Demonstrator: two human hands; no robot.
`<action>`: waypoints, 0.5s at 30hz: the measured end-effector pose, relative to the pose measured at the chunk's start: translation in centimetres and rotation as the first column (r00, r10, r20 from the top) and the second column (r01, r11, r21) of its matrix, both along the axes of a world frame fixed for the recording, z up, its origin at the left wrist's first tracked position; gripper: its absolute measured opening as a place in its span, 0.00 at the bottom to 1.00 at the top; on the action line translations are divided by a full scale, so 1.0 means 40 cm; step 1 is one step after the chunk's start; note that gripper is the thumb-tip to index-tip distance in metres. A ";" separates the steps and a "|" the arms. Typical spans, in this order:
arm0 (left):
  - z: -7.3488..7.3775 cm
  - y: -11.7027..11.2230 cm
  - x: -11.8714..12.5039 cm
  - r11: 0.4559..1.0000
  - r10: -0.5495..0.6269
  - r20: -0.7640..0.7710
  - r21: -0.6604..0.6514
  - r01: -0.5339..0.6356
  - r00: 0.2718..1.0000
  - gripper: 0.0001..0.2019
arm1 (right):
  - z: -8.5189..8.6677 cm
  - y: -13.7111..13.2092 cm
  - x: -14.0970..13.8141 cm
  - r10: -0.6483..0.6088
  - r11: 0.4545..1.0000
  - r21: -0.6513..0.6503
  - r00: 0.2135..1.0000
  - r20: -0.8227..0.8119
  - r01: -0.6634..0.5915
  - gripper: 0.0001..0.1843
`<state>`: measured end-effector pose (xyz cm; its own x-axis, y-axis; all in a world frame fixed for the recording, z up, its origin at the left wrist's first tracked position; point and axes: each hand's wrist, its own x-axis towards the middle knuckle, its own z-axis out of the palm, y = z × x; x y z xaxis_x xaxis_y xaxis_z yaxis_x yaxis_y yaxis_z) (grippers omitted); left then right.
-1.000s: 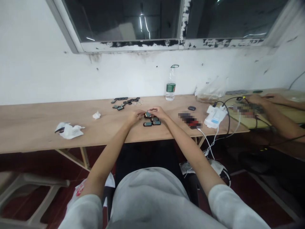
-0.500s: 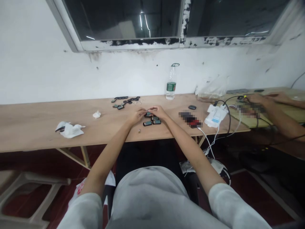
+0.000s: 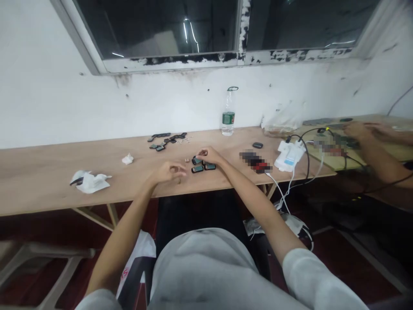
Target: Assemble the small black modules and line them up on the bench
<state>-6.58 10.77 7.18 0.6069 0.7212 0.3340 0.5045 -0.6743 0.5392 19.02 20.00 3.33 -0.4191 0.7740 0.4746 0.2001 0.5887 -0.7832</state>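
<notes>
My left hand [image 3: 169,171] hovers over the table, its fingers curved and apart with nothing seen between them. Just below its fingertips lies a small brass-coloured piece [image 3: 179,182]. My right hand [image 3: 209,154] has its fingers closed at the upper edge of a small black-rimmed case with a grey-green face [image 3: 196,161]; the fingers partly cover it. Beside that hand lie similar cases, one nearer to me [image 3: 197,169] and one to the right [image 3: 210,166]. A tiny light-coloured piece [image 3: 187,160] sits between the hands.
Several more dark cases [image 3: 160,147] and small metal bits [image 3: 184,140] lie farther back. Crumpled tissues [image 3: 93,182], a water bottle [image 3: 228,122], a black oval object [image 3: 257,145], a blurred-out device [image 3: 254,162] and a white power strip [image 3: 289,156] are around. Another person's hands [image 3: 358,129] work at right.
My left hand has left the case and moved left and toward me, its fingers opening. My right hand stays at the case. A tiny light-coloured piece now shows between the hands.
</notes>
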 end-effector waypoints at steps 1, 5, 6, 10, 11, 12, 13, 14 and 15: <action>-0.003 -0.033 -0.009 0.998 -0.042 -0.032 -0.047 0.040 0.999 0.16 | -0.001 -0.001 -0.001 0.018 1.000 0.010 0.999 0.031 -0.018 0.12; -0.030 -0.109 -0.036 0.991 -0.093 -0.053 -0.099 0.088 0.994 0.12 | -0.013 0.006 0.001 0.025 0.998 0.058 0.991 0.129 -0.033 0.11; -0.036 -0.112 -0.042 0.994 -0.075 -0.044 -0.084 0.071 0.996 0.11 | -0.016 0.009 0.003 0.024 0.997 0.072 0.986 0.165 -0.036 0.11; -0.056 -0.091 -0.064 0.999 0.002 0.000 -0.042 -0.002 1.000 0.13 | -0.027 0.017 0.008 0.049 0.988 0.131 0.961 0.271 -0.087 0.12; -0.061 -0.079 -0.068 0.999 0.022 0.010 -0.036 -0.021 1.000 0.14 | -0.028 0.018 0.009 0.059 0.985 0.141 0.961 0.269 -0.100 0.13; -0.066 -0.063 -0.072 0.999 0.044 0.020 -0.031 -0.043 0.999 0.14 | -0.028 0.020 0.009 0.062 0.984 0.147 0.965 0.256 -0.103 0.13; -0.072 -0.043 -0.076 0.997 0.066 0.028 -0.027 -0.065 0.997 0.15 | -0.027 0.021 0.009 0.053 0.984 0.152 0.971 0.233 -0.090 0.13; -0.078 -0.019 -0.078 0.996 0.088 0.033 -0.025 -0.087 0.996 0.16 | -0.024 0.022 0.011 0.033 0.986 0.155 0.979 0.203 -0.066 0.14; -0.084 0.008 -0.078 0.994 0.107 0.035 -0.022 -0.107 0.994 0.17 | -0.020 0.023 0.015 0.007 0.987 0.157 0.985 0.171 -0.034 0.14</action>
